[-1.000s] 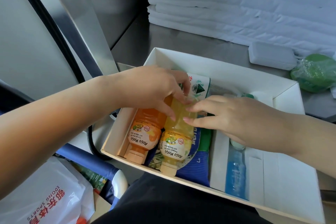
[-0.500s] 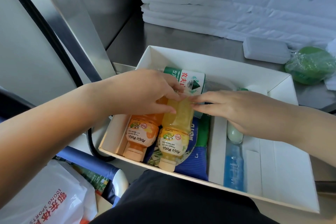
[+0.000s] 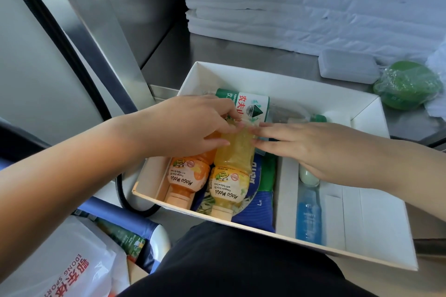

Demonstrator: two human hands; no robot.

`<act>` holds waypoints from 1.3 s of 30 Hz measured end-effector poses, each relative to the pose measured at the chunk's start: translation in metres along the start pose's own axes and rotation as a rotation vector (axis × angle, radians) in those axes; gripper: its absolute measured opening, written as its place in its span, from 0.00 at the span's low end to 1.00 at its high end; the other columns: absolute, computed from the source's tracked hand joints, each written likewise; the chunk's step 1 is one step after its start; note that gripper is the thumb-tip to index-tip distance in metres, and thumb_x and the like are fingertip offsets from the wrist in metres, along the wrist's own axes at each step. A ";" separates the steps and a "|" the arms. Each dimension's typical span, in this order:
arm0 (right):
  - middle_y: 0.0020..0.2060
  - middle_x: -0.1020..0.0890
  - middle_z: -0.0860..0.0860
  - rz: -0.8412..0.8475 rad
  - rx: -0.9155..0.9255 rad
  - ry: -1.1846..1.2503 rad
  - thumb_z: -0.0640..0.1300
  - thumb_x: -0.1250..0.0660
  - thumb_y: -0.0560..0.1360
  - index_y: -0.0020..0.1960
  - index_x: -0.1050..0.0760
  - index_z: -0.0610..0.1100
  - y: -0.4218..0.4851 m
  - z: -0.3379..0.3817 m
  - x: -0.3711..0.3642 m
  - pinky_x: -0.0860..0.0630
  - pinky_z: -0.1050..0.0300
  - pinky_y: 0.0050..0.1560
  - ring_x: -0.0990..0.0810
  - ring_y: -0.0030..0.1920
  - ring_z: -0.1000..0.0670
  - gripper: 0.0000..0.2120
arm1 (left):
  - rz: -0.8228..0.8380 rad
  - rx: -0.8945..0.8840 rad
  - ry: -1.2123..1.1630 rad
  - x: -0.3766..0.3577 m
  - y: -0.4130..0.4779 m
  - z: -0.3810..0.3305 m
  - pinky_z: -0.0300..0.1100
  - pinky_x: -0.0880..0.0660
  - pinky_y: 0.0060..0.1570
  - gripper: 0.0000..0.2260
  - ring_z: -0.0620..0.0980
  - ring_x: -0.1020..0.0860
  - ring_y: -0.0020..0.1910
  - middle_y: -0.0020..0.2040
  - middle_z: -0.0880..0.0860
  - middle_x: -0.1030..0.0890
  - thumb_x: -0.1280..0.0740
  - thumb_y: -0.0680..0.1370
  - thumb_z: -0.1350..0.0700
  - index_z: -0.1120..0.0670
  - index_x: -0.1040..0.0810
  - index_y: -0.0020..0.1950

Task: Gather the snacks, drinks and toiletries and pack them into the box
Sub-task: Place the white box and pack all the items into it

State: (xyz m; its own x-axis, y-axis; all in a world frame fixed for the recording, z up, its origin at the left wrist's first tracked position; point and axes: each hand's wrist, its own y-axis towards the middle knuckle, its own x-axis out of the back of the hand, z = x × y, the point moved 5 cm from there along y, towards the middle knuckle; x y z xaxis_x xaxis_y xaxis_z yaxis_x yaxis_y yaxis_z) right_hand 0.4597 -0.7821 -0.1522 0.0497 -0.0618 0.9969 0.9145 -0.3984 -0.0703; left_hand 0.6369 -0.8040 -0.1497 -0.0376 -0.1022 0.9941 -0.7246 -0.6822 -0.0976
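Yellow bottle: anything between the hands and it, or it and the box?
Nothing visible. Left hand grips the yellow bottle, right hand touches it; it already lies in the box on the blue bag.

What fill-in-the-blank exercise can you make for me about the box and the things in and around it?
1. The yellow bottle lies in the box, side by side with a second Mogu Mogu bottle of ____ colour.
2. The blue bottle lies on the person's ____ side of the box.
3. The green wrapped item lies ____ the box.
Missing words: orange; right; outside.
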 end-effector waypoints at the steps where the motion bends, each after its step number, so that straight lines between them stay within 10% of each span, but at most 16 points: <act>1: 0.70 0.31 0.49 0.005 -0.003 -0.001 0.28 0.46 0.69 0.71 0.32 0.44 0.000 -0.001 -0.001 0.26 0.54 0.60 0.33 0.70 0.49 0.32 | -0.001 -0.001 -0.006 0.000 0.000 0.000 0.38 0.37 0.59 0.24 0.42 0.33 0.61 0.64 0.41 0.31 0.50 0.75 0.40 0.43 0.28 0.67; 7: 0.77 0.52 0.54 0.171 -0.052 0.053 0.37 0.45 0.79 0.77 0.53 0.51 -0.005 -0.004 -0.014 0.53 0.60 0.75 0.56 0.75 0.57 0.30 | -0.035 -0.008 -0.012 0.003 -0.001 -0.001 0.41 0.36 0.61 0.20 0.44 0.33 0.62 0.64 0.44 0.29 0.46 0.77 0.42 0.43 0.26 0.65; 13: 0.77 0.49 0.46 -0.023 -0.253 -0.187 0.53 0.46 0.78 0.77 0.46 0.44 -0.016 -0.019 0.009 0.47 0.48 0.73 0.52 0.76 0.46 0.30 | -0.257 0.014 0.062 0.021 0.003 -0.008 0.46 0.51 0.72 0.27 0.47 0.51 0.75 0.77 0.48 0.49 0.53 0.78 0.37 0.47 0.43 0.75; 20: 0.71 0.74 0.56 0.020 -0.577 -0.084 0.65 0.56 0.75 0.71 0.78 0.53 -0.042 -0.059 -0.001 0.77 0.63 0.66 0.73 0.72 0.55 0.37 | -0.114 0.051 0.035 0.015 0.052 -0.003 0.37 0.69 0.69 0.30 0.41 0.66 0.73 0.74 0.43 0.64 0.61 0.77 0.37 0.47 0.62 0.76; 26: 0.74 0.66 0.61 -0.046 -0.553 0.004 0.62 0.53 0.76 0.73 0.71 0.58 -0.042 -0.067 -0.004 0.68 0.65 0.70 0.66 0.73 0.61 0.35 | -0.103 -0.025 -0.147 0.017 0.070 0.006 0.21 0.63 0.62 0.25 0.29 0.54 0.68 0.73 0.36 0.50 0.53 0.79 0.40 0.41 0.49 0.75; 32: 0.72 0.37 0.59 -0.367 -0.811 0.456 0.59 0.47 0.79 0.75 0.42 0.54 -0.045 -0.102 0.018 0.41 0.65 0.65 0.40 0.69 0.64 0.25 | -0.198 -0.014 -0.316 0.025 0.082 0.015 0.31 0.37 0.61 0.18 0.36 0.32 0.64 0.65 0.33 0.32 0.42 0.79 0.46 0.34 0.38 0.68; 39: 0.77 0.56 0.49 -0.012 -1.083 0.338 0.55 0.46 0.81 0.78 0.54 0.48 -0.031 -0.179 0.002 0.50 0.48 0.73 0.57 0.77 0.48 0.31 | -0.271 -0.058 -0.307 0.024 0.082 0.015 0.39 0.32 0.64 0.20 0.35 0.32 0.65 0.67 0.34 0.32 0.40 0.79 0.47 0.35 0.38 0.70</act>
State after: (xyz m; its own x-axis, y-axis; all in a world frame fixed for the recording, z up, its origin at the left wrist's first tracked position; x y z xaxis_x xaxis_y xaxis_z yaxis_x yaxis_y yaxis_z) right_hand 0.3596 -0.9337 -0.1550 -0.2180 -0.2311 0.9482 0.0771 -0.9726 -0.2193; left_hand 0.5875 -0.8732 -0.1343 0.3604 -0.1416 0.9220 -0.7181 -0.6730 0.1773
